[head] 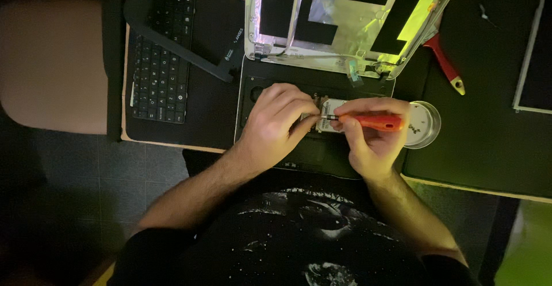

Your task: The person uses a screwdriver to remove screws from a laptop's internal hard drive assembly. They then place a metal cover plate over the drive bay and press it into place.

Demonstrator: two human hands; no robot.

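Note:
A dismantled laptop base (253, 122) lies at the table's near edge, its opened lid shell (339, 27) lined with silver foil and black patches behind it. My left hand (276, 122) rests on the base, fingers pinching a small silver metal part (329, 109) at the middle. My right hand (371, 133) grips an orange-handled screwdriver (374, 122), held level with its tip pointing left onto that part. Both hands hide most of the part.
A removed black keyboard (161, 73) and a black bezel strip (178, 47) lie at the left. A round clear dish (425, 125) holding small screws sits right of my right hand. A red-handled tool (445, 64) lies on the black mat (489, 119); a flat panel (537, 62) is far right.

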